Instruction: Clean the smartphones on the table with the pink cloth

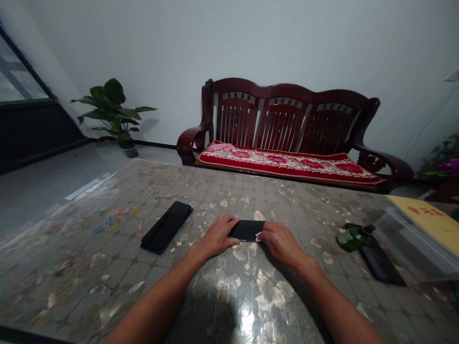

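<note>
A black phone [245, 230] lies sideways on the patterned tabletop [229, 282] in front of me. My left hand [219, 235] grips its left end, thumb along the near edge and fingers at the far edge. At the right end, my right hand [278, 241] pinches a small pink-white piece [258, 236] against the near right corner. My right fingers cover that end of the phone. Another black phone [168, 226] rests flat to the left of my left hand, touched by neither hand.
Colourful bands [113, 220] lie at the left. To the right are a green bottle [353, 238], a dark phone [382, 260], a clear plastic box [412, 243] and a yellow sheet [428, 217]. A wooden bench [283, 119] stands beyond the table.
</note>
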### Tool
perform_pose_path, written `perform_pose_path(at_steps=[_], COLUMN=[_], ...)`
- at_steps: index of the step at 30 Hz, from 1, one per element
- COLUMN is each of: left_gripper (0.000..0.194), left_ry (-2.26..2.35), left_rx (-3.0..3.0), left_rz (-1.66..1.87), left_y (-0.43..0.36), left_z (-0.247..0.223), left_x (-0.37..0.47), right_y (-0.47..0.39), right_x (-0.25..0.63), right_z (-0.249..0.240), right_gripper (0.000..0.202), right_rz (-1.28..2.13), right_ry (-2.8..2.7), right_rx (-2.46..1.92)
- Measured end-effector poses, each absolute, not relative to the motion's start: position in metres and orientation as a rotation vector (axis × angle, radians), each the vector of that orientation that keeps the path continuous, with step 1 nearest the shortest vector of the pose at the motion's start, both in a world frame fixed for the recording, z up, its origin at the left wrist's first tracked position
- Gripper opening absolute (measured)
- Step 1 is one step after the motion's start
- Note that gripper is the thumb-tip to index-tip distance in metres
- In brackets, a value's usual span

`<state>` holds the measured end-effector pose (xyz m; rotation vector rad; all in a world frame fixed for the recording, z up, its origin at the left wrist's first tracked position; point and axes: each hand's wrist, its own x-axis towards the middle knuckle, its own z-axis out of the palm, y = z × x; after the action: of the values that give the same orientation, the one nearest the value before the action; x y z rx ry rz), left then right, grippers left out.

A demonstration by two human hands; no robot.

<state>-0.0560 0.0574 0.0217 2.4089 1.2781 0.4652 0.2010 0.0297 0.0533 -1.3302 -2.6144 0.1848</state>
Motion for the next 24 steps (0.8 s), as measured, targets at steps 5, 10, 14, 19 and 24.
perform_pose_path(at_steps=[5, 10, 14, 19, 24], left_gripper=[0.061, 0.062, 0.062, 0.062, 0.061], left_ry=[1.283, 1.296, 1.280, 1.284, 1.296], left_rx=[2.409, 2.405, 2.410, 2.404, 2.399], left_rz=[0.472, 0.454, 0.480, 0.464, 0.446], left_y=[0.058, 0.058, 0.058, 0.058, 0.058], left_z=[0.019, 0.021, 0.020, 0.022, 0.024], left_x=[-0.056, -0.055, -0.056, -0.056, -0.055], right_y=[0.030, 0.030, 0.032, 0.034, 0.035], right_x=[0.212, 0.185, 0.191, 0.224, 0.210], right_z=[0.052, 0.049, 0.049, 0.050, 0.051], right_gripper=[0.022, 0.021, 0.022, 0.023, 0.024], right_rz=[0.202, 0.178, 0.207, 0.254, 0.252], right_ry=[-2.562, -2.593, -2.596, -2.568, -2.555], right_rx=[-1.398, -1.329, -1.311, -1.459, -1.454])
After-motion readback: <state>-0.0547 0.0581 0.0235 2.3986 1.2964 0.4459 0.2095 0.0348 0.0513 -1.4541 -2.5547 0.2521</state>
